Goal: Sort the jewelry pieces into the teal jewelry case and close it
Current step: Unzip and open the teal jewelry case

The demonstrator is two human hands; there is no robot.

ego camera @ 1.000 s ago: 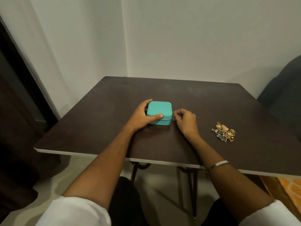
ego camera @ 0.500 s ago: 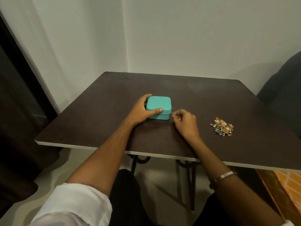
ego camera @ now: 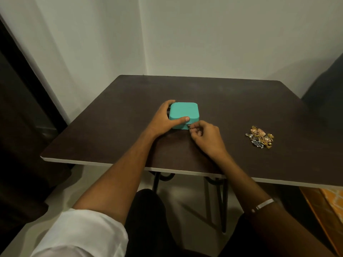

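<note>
A teal jewelry case (ego camera: pixel 184 111), square with rounded corners and its lid down, is set on a dark brown table (ego camera: pixel 241 101), a little left of the table's middle. The case is clasped by the left hand (ego camera: pixel 163 120): the thumb is laid along the near front edge of the lid, while the fingers are curled round the far left corner, so the hand is closed about the case. At the near right corner of the case, a small metal zipper pull (ego camera: pixel 189 127) is pinched between the thumb and fingertips of the right hand (ego camera: pixel 206 140), whose other fingers are folded inward; the heel of that hand is rested on the tabletop just beside the case. A silver bangle (ego camera: pixel 264 204) is worn on the right forearm, and a white sleeve (ego camera: pixel 81 236) is seen on the left arm. A small heap of jewelry pieces (ego camera: pixel 260 137), gold and silver in colour, is left on the table well apart from the case, to its right. The separate pieces in the heap cannot be told apart.
</note>
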